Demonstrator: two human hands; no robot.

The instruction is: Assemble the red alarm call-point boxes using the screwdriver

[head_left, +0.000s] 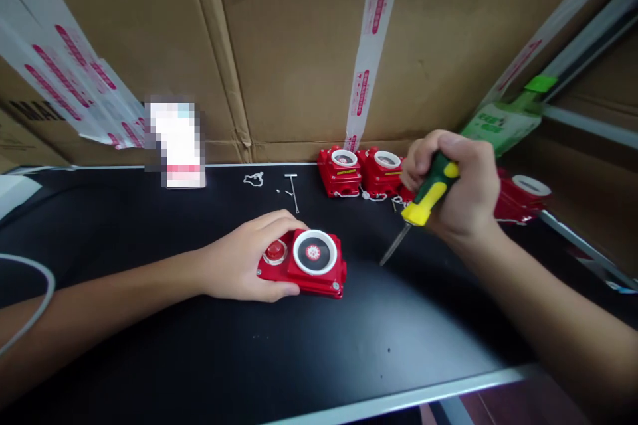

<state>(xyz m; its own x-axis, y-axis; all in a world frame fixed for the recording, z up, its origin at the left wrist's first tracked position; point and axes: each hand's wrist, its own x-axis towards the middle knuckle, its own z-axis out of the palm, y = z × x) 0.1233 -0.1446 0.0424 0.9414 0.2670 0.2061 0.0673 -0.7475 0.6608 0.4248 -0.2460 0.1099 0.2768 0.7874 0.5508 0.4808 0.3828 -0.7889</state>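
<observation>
My left hand [249, 259] is wrapped round the left end of a red box-shaped alarm unit [319, 285] lying on the black tabletop. The unit has a white ring with a dark round face, a small red button and screws at its corners. Raised to the right, my right hand [463, 179] grips a screwdriver [431, 192] with a green and yellow handle. Its metal shaft points down and left, with the tip apart from the unit. Behind the unit lie a small T-shaped metal rod [293, 192], a short white chain [254, 179] and tiny loose parts.
Several more red units stand along the back, including one at left [339, 172] and one partly behind my right hand [523, 196]. A green-capped bottle [513, 116] leans at right. Large taped cartons [299, 46] wall the back. A blurred-out upright object [182, 146] stands at back left; a pale cable [44, 272] crosses my left forearm.
</observation>
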